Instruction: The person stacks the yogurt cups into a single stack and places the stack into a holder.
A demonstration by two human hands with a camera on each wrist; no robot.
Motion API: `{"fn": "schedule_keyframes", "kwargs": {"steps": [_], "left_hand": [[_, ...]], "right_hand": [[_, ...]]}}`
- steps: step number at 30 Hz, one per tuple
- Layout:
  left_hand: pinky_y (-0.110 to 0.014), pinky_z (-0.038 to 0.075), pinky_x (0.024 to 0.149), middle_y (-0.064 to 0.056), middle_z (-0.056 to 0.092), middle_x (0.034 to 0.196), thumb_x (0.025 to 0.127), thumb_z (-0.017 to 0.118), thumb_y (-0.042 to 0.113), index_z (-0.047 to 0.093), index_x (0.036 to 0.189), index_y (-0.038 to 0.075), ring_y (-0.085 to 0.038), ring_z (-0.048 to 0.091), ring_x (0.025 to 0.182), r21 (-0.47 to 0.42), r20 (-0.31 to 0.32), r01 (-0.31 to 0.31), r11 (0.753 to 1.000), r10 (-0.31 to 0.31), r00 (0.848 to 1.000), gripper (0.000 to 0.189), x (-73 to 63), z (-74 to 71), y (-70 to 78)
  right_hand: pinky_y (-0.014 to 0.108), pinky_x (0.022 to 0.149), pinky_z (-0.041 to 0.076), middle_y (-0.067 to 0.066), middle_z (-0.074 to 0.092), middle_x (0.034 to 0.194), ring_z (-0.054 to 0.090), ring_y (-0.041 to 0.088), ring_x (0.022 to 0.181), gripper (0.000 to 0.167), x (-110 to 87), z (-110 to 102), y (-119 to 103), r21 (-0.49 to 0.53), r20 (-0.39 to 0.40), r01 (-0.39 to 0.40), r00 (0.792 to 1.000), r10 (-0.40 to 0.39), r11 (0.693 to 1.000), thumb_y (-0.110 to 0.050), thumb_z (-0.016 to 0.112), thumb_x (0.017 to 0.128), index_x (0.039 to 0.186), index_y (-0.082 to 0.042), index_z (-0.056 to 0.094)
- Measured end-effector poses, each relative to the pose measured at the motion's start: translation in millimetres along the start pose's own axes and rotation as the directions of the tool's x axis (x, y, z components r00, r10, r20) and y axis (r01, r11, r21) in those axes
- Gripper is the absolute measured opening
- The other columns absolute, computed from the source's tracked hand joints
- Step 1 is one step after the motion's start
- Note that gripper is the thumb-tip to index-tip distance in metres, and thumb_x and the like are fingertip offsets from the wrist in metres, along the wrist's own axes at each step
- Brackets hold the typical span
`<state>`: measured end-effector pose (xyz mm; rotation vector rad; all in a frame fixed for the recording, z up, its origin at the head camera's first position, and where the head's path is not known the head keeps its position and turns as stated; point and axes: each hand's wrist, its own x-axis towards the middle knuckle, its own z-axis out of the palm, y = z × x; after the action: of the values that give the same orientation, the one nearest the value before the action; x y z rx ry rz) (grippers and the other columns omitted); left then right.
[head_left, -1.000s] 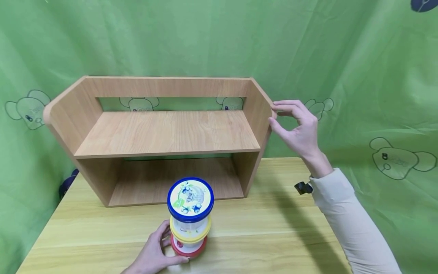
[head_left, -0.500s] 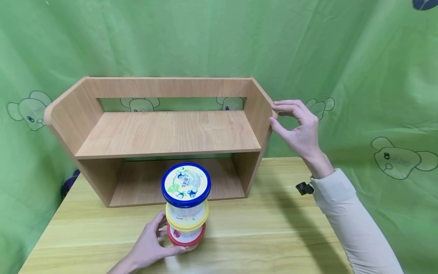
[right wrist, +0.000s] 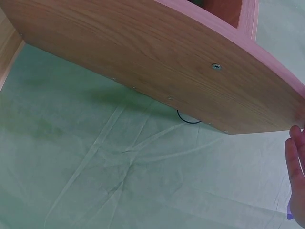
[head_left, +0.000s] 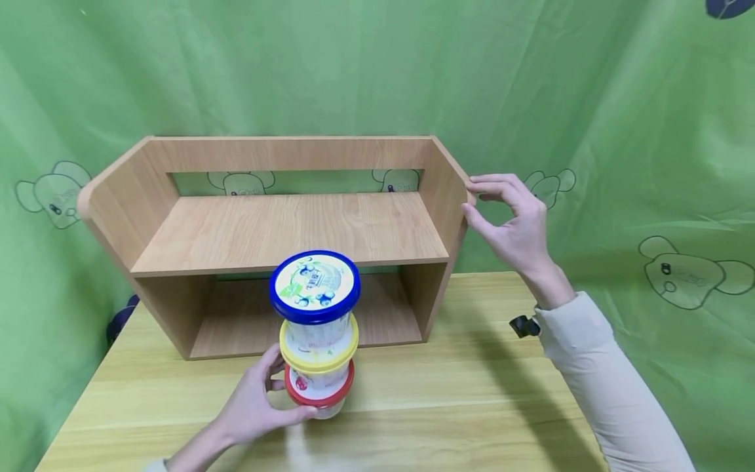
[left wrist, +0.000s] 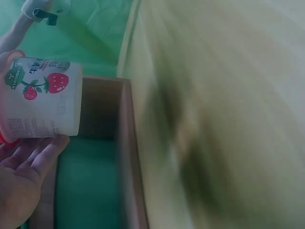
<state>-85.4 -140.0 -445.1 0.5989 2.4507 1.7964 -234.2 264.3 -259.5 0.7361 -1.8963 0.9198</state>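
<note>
My left hand (head_left: 253, 403) grips the lowest of three stacked plastic tubs, thumb at the front and fingers behind. That bottom tub (head_left: 318, 390) has a red lid, the middle tub (head_left: 318, 344) a yellow one, and the top tub (head_left: 315, 288) a blue one with a blueberry print. In the left wrist view the strawberry-printed tub (left wrist: 47, 98) is held up off the tabletop. My right hand (head_left: 513, 219) pinches the front edge of the right side panel of a wooden shelf (head_left: 295, 226); the right wrist view shows that panel (right wrist: 167, 62) from outside.
The shelf has an upper board and a lower compartment (head_left: 236, 314), partly hidden by the stack. It stands on a light wooden table (head_left: 425, 419). A green curtain (head_left: 354, 65) with mouse drawings hangs behind. A dark object (head_left: 120, 318) pokes out at left.
The left hand has carried the three-tub stack up and forward toward the shelf, slightly leftward, so it overlaps the lower compartment more. The right hand has kept its place on the side panel.
</note>
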Motion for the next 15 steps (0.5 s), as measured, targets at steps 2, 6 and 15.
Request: {"fn": "schedule_keyframes", "kwargs": {"steps": [2,6,15], "left_hand": [[-0.03,0.067,0.088,-0.004,0.066,0.136,0.076,0.095,0.021,0.049,0.146,0.023,-0.008,0.066,0.118,-0.008,0.005,-0.016,1.0,0.016,1.0,0.084,3.0,-2.1,4.5],[-0.031,0.068,0.086,-0.006,0.067,0.135,0.077,0.094,0.016,0.049,0.147,0.021,-0.007,0.067,0.116,-0.018,0.01,-0.072,0.997,0.072,0.997,0.084,8.5,-8.1,12.0],[-0.033,0.069,0.083,-0.012,0.073,0.127,0.075,0.093,0.007,0.051,0.146,0.015,-0.006,0.071,0.111,0.01,0.001,-0.205,0.979,0.205,0.979,0.083,23.0,-25.9,27.9]], "right_hand": [[0.008,0.092,0.054,0.021,0.077,0.115,0.063,-0.012,0.107,0.03,-0.1,0.0,0.3,0.001,-0.001,0.002,1.0,-0.002,1.0,0.011,0.083,0.081,0.109,0.005,0.076],[0.008,0.091,0.055,0.021,0.076,0.115,0.064,-0.012,0.104,0.031,-0.1,0.0,1.0,0.005,0.001,0.004,1.0,-0.004,1.0,0.011,0.083,0.081,0.11,0.005,0.076],[0.007,0.091,0.054,0.021,0.076,0.115,0.063,-0.012,0.104,0.03,-0.2,-0.3,1.4,-0.003,0.001,0.007,1.0,-0.007,1.0,0.01,0.083,0.081,0.11,0.005,0.075]]}}
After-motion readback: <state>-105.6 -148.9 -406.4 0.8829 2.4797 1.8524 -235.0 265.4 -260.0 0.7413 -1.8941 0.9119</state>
